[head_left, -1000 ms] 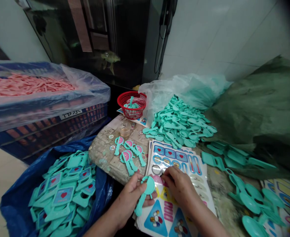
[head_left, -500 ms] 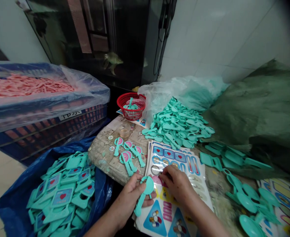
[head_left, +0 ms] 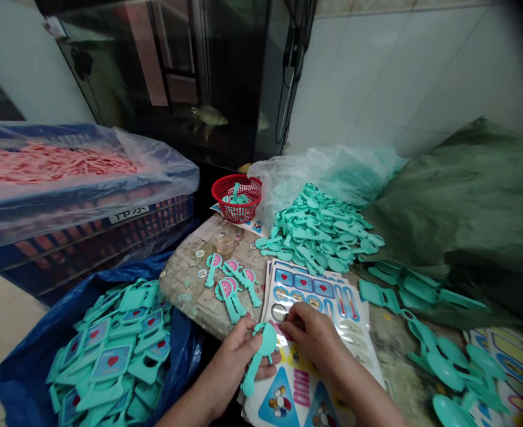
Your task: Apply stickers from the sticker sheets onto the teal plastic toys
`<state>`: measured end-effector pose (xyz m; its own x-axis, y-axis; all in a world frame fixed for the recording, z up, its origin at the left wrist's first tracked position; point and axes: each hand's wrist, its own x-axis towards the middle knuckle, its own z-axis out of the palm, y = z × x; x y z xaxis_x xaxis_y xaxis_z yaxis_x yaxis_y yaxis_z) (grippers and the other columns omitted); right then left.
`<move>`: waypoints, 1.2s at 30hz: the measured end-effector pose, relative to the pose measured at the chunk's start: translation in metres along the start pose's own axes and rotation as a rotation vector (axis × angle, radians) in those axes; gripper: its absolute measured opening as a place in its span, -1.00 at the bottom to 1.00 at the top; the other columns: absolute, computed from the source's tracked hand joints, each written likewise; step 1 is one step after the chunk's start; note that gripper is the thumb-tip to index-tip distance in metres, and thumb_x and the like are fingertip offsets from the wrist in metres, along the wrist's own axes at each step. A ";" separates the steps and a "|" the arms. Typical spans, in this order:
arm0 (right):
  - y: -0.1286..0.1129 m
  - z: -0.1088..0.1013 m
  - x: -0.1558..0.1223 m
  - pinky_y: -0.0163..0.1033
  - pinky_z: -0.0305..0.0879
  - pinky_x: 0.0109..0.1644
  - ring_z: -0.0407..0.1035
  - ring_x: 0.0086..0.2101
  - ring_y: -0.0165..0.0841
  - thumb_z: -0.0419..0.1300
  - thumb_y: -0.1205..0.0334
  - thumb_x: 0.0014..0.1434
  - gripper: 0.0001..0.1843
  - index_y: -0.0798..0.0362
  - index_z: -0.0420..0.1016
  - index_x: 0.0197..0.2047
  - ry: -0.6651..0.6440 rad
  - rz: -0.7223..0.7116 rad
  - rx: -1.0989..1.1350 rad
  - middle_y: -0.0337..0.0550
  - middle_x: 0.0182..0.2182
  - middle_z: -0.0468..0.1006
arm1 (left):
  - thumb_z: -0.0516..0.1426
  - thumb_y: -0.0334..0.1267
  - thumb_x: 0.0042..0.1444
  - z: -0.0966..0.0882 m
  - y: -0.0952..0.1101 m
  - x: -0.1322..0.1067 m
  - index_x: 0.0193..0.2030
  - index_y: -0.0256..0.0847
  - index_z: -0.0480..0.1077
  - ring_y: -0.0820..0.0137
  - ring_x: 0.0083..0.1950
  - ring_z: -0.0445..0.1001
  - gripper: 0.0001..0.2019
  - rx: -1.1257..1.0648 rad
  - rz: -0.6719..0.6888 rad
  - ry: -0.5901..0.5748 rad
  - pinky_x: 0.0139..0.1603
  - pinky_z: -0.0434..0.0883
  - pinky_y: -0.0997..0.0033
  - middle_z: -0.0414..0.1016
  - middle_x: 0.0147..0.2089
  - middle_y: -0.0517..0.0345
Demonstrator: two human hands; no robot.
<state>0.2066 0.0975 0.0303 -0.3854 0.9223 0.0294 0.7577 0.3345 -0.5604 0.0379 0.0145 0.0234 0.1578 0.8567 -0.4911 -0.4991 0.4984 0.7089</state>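
Note:
My left hand (head_left: 235,365) is closed on a teal plastic toy piece (head_left: 265,341) with a round head and a slim handle. No sticker shows on its upturned face. The fingers of my right hand (head_left: 308,332) are pinched together at a pink sticker (head_left: 285,334) on the top sticker sheet (head_left: 348,356); the sticker is mostly covered by them, and I cannot tell whether it has come off the sheet. Left of the stack, several matching teal pieces (head_left: 228,289) with pink fan-shaped stickers lie on the worn table (head_left: 190,279).
Behind the sheets is a heap of loose teal pieces (head_left: 315,228), with a red basket (head_left: 237,198) to its left. A blue bag (head_left: 15,370) of stickered teal pieces stands below a blue crate (head_left: 155,222) of pink parts. More teal parts (head_left: 448,362) lie at right.
My right fingers have shifted slightly left and now cover more of the pink sticker. My left hand still holds the teal piece. The view has tilted up slightly.

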 end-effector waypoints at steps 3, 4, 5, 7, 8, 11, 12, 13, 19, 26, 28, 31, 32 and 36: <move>-0.004 -0.005 -0.001 -0.31 0.02 -0.42 0.25 -0.51 -0.40 0.19 0.26 0.00 -0.89 0.00 0.36 -0.53 -0.003 -0.023 -0.013 -0.29 -0.56 0.42 | 0.19 -0.06 0.03 0.001 -0.001 0.000 -0.12 -0.13 0.20 0.21 -0.16 0.55 -0.65 -0.004 0.010 0.023 -0.10 0.45 0.20 0.46 -0.18 0.17; -0.006 -0.007 -0.001 -0.30 0.01 -0.40 0.24 -0.50 -0.40 0.19 0.26 -0.01 -0.87 0.01 0.36 -0.55 -0.002 -0.036 -0.015 -0.28 -0.55 0.41 | 0.19 -0.05 0.02 0.002 -0.001 0.000 -0.12 -0.13 0.20 0.21 -0.17 0.55 -0.64 -0.005 0.012 0.024 -0.10 0.45 0.19 0.46 -0.19 0.18; -0.007 -0.008 -0.003 -0.29 0.00 -0.40 0.22 -0.51 -0.40 0.19 0.25 0.00 -0.86 0.01 0.35 -0.56 0.001 -0.044 -0.012 -0.28 -0.55 0.41 | 0.20 -0.05 0.01 0.002 -0.001 0.000 -0.13 -0.13 0.20 0.21 -0.17 0.56 -0.64 -0.006 0.015 0.022 -0.09 0.44 0.18 0.46 -0.20 0.18; -0.009 -0.008 -0.006 -0.29 -0.01 -0.41 0.20 -0.52 -0.40 0.19 0.19 0.02 -0.82 0.01 0.35 -0.57 0.009 -0.037 0.008 -0.28 -0.57 0.39 | 0.21 -0.04 0.00 0.003 -0.001 -0.001 -0.15 -0.13 0.21 0.22 -0.18 0.56 -0.64 -0.010 0.021 0.013 -0.08 0.43 0.18 0.46 -0.21 0.18; -0.009 -0.008 -0.008 -0.29 -0.01 -0.43 0.19 -0.54 -0.40 0.19 0.15 0.03 -0.80 0.01 0.34 -0.57 0.013 -0.021 0.028 -0.29 -0.59 0.38 | 0.21 -0.04 -0.01 0.003 -0.001 -0.002 -0.16 -0.13 0.21 0.23 -0.18 0.55 -0.64 -0.011 0.025 0.009 -0.08 0.43 0.18 0.46 -0.21 0.19; -0.003 -0.007 -0.015 -0.31 0.01 -0.48 0.19 -0.58 -0.41 0.18 0.07 0.04 -0.76 0.00 0.31 -0.54 0.031 0.058 0.119 -0.32 -0.64 0.35 | 0.21 -0.03 -0.01 0.003 -0.001 -0.003 -0.17 -0.13 0.22 0.23 -0.18 0.55 -0.64 -0.009 0.036 0.009 -0.08 0.42 0.18 0.46 -0.20 0.18; 0.000 -0.008 -0.017 -0.32 0.03 -0.49 0.18 -0.58 -0.42 0.16 0.06 0.06 -0.76 0.00 0.29 -0.52 0.042 0.085 0.158 -0.33 -0.64 0.33 | 0.20 -0.03 0.00 0.003 -0.001 -0.003 -0.17 -0.13 0.21 0.23 -0.18 0.55 -0.65 -0.008 0.040 0.012 -0.08 0.42 0.18 0.46 -0.20 0.17; 0.003 -0.009 -0.019 -0.33 0.04 -0.51 0.17 -0.59 -0.42 0.13 0.04 0.09 -0.74 -0.01 0.27 -0.51 0.055 0.110 0.195 -0.35 -0.65 0.30 | 0.19 -0.03 0.01 0.003 -0.002 -0.003 -0.17 -0.14 0.21 0.23 -0.18 0.55 -0.65 -0.008 0.046 0.013 -0.08 0.42 0.18 0.46 -0.20 0.17; -0.004 -0.018 -0.039 -0.34 0.13 -0.47 0.16 -0.55 -0.45 0.12 -0.14 0.07 -0.62 0.00 0.24 -0.48 0.085 0.265 0.659 -0.35 -0.59 0.25 | 0.14 -0.10 0.10 0.005 -0.009 -0.005 -0.03 -0.13 0.20 0.27 -0.17 0.54 -0.66 -0.087 0.135 0.017 -0.06 0.41 0.20 0.45 -0.10 0.13; -0.038 -0.019 -0.064 -0.38 0.19 -0.43 0.22 -0.49 -0.44 0.23 -0.12 0.00 -0.64 0.00 0.30 -0.47 0.015 0.331 1.014 -0.33 -0.54 0.32 | 0.13 -0.19 0.12 0.024 0.000 -0.022 -0.12 -0.19 0.29 0.33 -0.22 0.51 -0.78 -0.150 0.289 0.020 -0.20 0.40 0.37 0.53 -0.20 0.08; -0.041 -0.017 -0.066 -0.39 0.19 -0.42 0.21 -0.49 -0.45 0.21 -0.10 0.03 -0.66 0.00 0.30 -0.46 0.011 0.305 1.007 -0.34 -0.54 0.30 | 0.16 -0.18 0.10 0.028 0.002 -0.027 -0.18 -0.23 0.33 0.35 -0.30 0.51 -0.79 -0.120 0.276 0.037 -0.27 0.40 0.40 0.53 -0.29 0.08; -0.044 -0.014 -0.069 -0.41 0.16 -0.46 0.16 -0.52 -0.47 0.19 -0.08 0.07 -0.67 -0.01 0.28 -0.46 0.003 0.285 0.981 -0.37 -0.57 0.24 | 0.20 -0.18 0.05 0.031 0.003 -0.033 -0.25 -0.28 0.35 0.37 -0.33 0.48 -0.78 -0.101 0.256 0.041 -0.25 0.40 0.40 0.51 -0.37 0.09; -0.045 -0.013 -0.069 -0.41 0.14 -0.48 0.14 -0.53 -0.48 0.18 -0.08 0.08 -0.67 -0.01 0.26 -0.46 0.002 0.282 0.978 -0.38 -0.57 0.23 | 0.22 -0.19 0.03 0.032 0.003 -0.034 -0.27 -0.28 0.35 0.38 -0.32 0.47 -0.78 -0.105 0.248 0.043 -0.22 0.40 0.39 0.49 -0.39 0.10; -0.047 -0.010 -0.070 -0.40 0.09 -0.53 0.11 -0.56 -0.49 0.17 -0.07 0.09 -0.68 -0.02 0.24 -0.45 0.012 0.295 0.952 -0.40 -0.59 0.20 | 0.26 -0.21 -0.02 0.035 0.003 -0.036 -0.27 -0.26 0.33 0.41 -0.33 0.46 -0.76 -0.123 0.215 0.047 -0.17 0.41 0.36 0.41 -0.45 0.20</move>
<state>0.2031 0.0186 0.0625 -0.2403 0.9472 -0.2121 0.0823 -0.1979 -0.9768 0.0599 -0.0102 0.0612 -0.0018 0.9328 -0.3604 -0.6171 0.2826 0.7344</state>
